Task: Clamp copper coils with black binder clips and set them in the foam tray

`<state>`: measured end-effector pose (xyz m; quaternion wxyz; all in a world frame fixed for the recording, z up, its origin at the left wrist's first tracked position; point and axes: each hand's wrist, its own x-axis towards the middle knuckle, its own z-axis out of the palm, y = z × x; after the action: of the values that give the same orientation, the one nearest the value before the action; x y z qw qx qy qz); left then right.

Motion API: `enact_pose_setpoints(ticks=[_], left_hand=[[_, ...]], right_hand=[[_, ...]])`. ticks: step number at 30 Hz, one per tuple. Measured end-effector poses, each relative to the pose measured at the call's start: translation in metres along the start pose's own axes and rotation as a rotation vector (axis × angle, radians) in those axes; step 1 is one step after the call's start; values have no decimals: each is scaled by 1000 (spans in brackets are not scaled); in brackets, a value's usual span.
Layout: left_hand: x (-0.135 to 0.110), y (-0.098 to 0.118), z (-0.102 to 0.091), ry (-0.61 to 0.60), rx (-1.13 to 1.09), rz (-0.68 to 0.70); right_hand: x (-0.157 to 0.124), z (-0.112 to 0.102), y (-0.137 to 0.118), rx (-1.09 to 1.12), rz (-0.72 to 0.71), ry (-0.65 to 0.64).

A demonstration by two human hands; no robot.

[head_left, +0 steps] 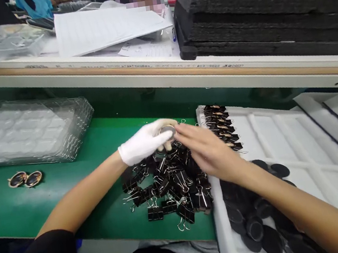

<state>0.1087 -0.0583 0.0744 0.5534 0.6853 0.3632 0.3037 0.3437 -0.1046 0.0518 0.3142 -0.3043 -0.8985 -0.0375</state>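
Note:
My left hand (144,141), in a white glove, is closed around a small round part (167,131) with a pale rim, held above a pile of black binder clips (167,185) on the green surface. My bare right hand (207,150) reaches in from the right, fingertips touching that round part, fingers close together. A row of clipped parts (221,127) stands along the left edge of a white foam tray (284,139). Several black round discs (257,218) lie at the tray's near end, under my right forearm.
A stack of clear plastic blister trays (28,131) sits at the left. Two round rimmed parts (25,179) lie in front of it. The raised shelf (161,71) behind holds papers (104,26) and stacked black foam sheets (265,8). Another person sits beyond the shelf.

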Motion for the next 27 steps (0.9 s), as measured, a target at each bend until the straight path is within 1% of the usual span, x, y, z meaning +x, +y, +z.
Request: enact_pose_setpoints(ticks=[1, 2, 3, 4, 5, 6, 7, 8, 9, 12, 16, 19, 22, 25, 27], left_hand=[[7, -6, -13, 44, 79, 37], [15, -14, -28, 105, 154, 59], [23, -24, -42, 168, 228, 61], [29, -35, -56, 211, 284, 45], [35, -47, -68, 231, 307, 18], [39, -58, -79, 237, 297, -6], [42, -68, -87, 243, 264, -18], [43, -76, -93, 248, 222, -20], [44, -83, -97, 254, 181, -11], [45, -93, -100, 258, 108, 28], [47, -93, -96, 290, 118, 16], [49, -91, -94, 264, 188, 13], [52, -93, -95, 275, 204, 11], [51, -95, -99, 325, 160, 10], [47, -96, -101, 384, 176, -6]], right_hand=[[7, 1, 12, 14, 88, 55], [16, 3, 26, 5, 200, 78], [25, 6, 41, -28, 318, 28], [34, 9, 57, -68, 429, -105], [42, 12, 71, -100, 518, -284], [50, 16, 84, -108, 575, -450], [57, 20, 94, -101, 602, -565], [62, 23, 101, -87, 612, -643], [66, 26, 104, -68, 604, -679], [72, 35, 99, -45, 555, -701], [76, 43, 79, -184, 572, -661], [86, 46, 70, -177, 645, -587], [101, 51, 70, -44, 767, -514], [117, 67, 72, 70, 853, -465], [123, 81, 71, 95, 871, -469]])
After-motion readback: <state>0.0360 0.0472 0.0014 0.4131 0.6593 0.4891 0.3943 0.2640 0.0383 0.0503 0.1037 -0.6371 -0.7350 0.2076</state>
